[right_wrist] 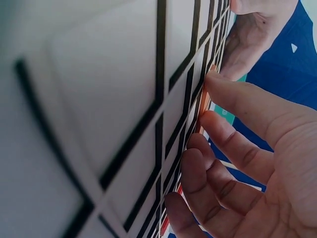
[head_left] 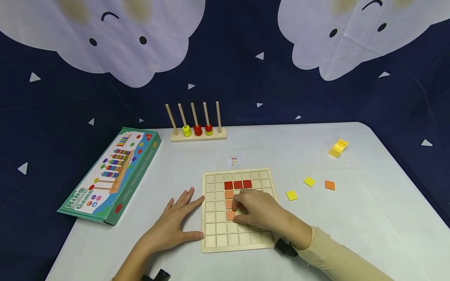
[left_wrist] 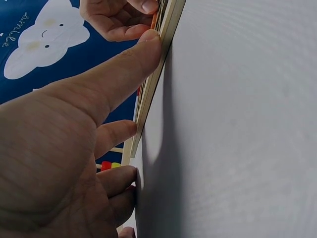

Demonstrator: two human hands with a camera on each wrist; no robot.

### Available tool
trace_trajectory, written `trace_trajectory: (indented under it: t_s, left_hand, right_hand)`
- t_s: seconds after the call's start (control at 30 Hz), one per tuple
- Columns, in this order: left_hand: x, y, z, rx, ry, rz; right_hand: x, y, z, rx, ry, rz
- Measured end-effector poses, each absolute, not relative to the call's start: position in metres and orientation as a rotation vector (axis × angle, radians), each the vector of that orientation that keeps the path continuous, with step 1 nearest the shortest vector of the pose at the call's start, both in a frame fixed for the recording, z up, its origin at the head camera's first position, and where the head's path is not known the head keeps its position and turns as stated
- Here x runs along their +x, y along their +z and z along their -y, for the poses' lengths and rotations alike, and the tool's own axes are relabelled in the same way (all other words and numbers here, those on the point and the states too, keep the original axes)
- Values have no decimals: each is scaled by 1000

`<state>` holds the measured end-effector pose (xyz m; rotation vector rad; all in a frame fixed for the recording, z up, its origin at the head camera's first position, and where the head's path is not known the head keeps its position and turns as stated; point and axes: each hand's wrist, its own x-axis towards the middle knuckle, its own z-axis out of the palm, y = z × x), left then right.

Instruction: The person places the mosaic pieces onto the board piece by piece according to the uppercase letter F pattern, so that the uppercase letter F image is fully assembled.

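Observation:
A square wooden grid board lies on the table. Three red tiles form a row in its upper part, with a column of orange tiles running down from the left one. My right hand is over the board, its thumb and index finger pinching the lowest orange tile at its edges. The right hand hides some of the middle squares. Fingers spread, my left hand rests at the board's left side, thumb and index fingertips against the edge.
Right of the board lie two yellow tiles, an orange tile and a bent yellow strip. Beyond the board are a small pattern card and a peg stand with rings. A green game box lies at left.

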<state>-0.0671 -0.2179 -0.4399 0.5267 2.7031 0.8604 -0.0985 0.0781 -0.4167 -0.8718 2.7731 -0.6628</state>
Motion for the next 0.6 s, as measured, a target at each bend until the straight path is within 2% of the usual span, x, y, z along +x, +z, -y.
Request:
trace_trajectory:
  t_s: [0.6]
  left_hand:
    - [-68,-442,216,515,872,-2695]
  right_hand:
    - [-100,-417,-78,-889,-668,-2781]
